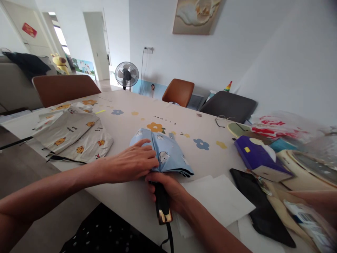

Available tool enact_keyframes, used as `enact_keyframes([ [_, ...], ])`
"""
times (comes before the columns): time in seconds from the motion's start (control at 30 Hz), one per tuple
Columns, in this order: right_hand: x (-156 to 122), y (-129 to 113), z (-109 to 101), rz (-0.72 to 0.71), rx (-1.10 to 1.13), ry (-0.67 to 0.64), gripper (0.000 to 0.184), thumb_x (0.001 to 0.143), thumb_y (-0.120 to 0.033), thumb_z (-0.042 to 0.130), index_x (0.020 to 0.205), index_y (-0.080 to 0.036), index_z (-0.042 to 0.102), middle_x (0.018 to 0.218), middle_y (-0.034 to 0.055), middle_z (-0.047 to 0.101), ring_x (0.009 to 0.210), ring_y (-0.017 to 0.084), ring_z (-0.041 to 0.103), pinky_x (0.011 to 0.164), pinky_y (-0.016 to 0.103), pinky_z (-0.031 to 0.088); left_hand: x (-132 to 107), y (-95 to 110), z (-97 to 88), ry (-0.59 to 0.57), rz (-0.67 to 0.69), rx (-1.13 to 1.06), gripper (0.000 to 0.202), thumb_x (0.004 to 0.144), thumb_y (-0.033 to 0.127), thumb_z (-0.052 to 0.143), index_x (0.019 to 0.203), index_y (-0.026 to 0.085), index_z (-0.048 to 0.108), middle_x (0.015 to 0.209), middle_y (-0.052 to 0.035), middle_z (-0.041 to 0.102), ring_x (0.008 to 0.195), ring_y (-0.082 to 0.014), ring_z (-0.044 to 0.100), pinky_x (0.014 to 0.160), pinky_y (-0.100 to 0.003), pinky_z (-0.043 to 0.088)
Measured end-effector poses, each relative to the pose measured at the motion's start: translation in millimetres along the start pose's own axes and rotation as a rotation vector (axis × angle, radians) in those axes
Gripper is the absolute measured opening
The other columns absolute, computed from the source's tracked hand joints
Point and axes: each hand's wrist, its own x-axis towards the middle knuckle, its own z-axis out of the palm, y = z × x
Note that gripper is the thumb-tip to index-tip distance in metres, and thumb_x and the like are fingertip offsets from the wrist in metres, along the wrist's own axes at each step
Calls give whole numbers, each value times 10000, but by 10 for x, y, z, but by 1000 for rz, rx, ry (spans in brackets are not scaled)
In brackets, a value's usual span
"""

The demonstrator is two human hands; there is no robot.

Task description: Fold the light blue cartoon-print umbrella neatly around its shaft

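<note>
A light blue folding umbrella [172, 154] with small printed animal figures lies partly folded over the table, its black handle pointing toward me. My right hand [168, 189] is wrapped round that handle, which ends in a gold-coloured cap and a black strap. From the left, my left hand [139, 160] presses on the blue canopy with bent fingers, close to the handle; its fingertips gather the fabric. Farther left on the table lies a loose white cloth [79, 133] with yellow cartoon prints and black straps, apart from both hands.
White papers [218, 200], a black flat case [258, 203], a purple tissue box [258, 158], eyeglasses [223, 121] and a plastic bag [284, 124] crowd the table's right side. Another person's arm [318, 200] reaches in there. Chairs [179, 92] and a fan [126, 74] stand beyond the table.
</note>
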Motion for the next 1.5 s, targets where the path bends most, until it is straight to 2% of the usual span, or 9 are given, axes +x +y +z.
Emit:
enact_keyframes([
  [0.17, 12, 8, -32, 2, 1, -19, 125, 684, -241, 607, 714, -131, 556, 490, -29, 509, 396, 74, 456, 397, 190, 387, -61, 6, 83, 8, -52, -5, 128, 832, 146, 422, 740, 176, 505, 808, -7, 509, 809, -141, 424, 1006, -397, 225],
  [0.3, 18, 19, -49, -24, 20, -46, 163, 689, -270, 630, 701, -124, 558, 489, -29, 510, 399, 72, 463, 405, 186, 393, -97, 5, 178, 41, -65, -57, 157, 854, 136, 373, 750, 170, 486, 700, 12, 493, 719, -120, 431, 1019, -392, 219],
  [0.5, 15, 22, -29, -10, 63, -19, 228, 699, -342, 630, 689, -138, 529, 473, -30, 499, 381, 70, 451, 386, 179, 382, -108, -18, 275, 77, -50, -124, 138, 837, 148, 396, 731, 170, 482, 679, 13, 503, 692, -118, 445, 965, -361, 302],
  [0.83, -12, 11, 55, -1, 114, 47, 299, 741, -444, 567, 685, -157, 503, 437, -44, 449, 334, 54, 411, 323, 144, 306, -152, 115, 492, 262, -213, -8, 119, 805, 138, 444, 689, 166, 447, 658, 12, 495, 660, -115, 460, 953, -367, 349],
  [1.03, 19, 21, 32, 27, 102, 73, 305, 763, -436, 530, 667, -148, 508, 433, -35, 461, 322, 66, 442, 312, 146, 304, -270, 124, 542, 265, -100, 13, 140, 852, 112, 387, 749, 163, 465, 747, -6, 527, 745, -123, 470, 977, -383, 335],
  [1.2, 19, 15, 37, 11, 74, 104, 240, 770, -344, 506, 647, -138, 517, 416, -35, 451, 312, 65, 427, 311, 153, 307, -304, 126, 547, 262, -103, -7, 116, 858, 104, 392, 792, 155, 472, 779, -11, 543, 777, -122, 484, 976, -385, 333],
  [1.3, 21, 28, 32, 3, 48, 121, 239, 765, -337, 500, 643, -132, 516, 409, -36, 444, 305, 65, 424, 309, 158, 293, -316, 123, 555, 248, -119, -18, 96, 853, 99, 397, 827, 150, 474, 855, -35, 551, 844, -143, 486, 939, -372, 359],
  [1.4, 27, 53, 28, -8, 28, 154, 246, 768, -346, 479, 642, -136, 505, 386, -50, 418, 284, 62, 408, 309, 158, 268, -345, 97, 566, 289, -178, -4, 118, 840, 82, 393, 882, 150, 480, 934, -62, 550, 909, -166, 478, 854, -332, 403],
  [1.5, 29, 63, 20, -57, 1, 157, 243, 760, -358, 486, 632, -150, 477, 387, -59, 414, 281, 57, 399, 316, 158, 252, -374, 45, 568, 313, -258, 35, 158, 810, 53, 387, 866, 161, 486, 896, -54, 547, 852, -163, 483, 768, -301, 417],
])
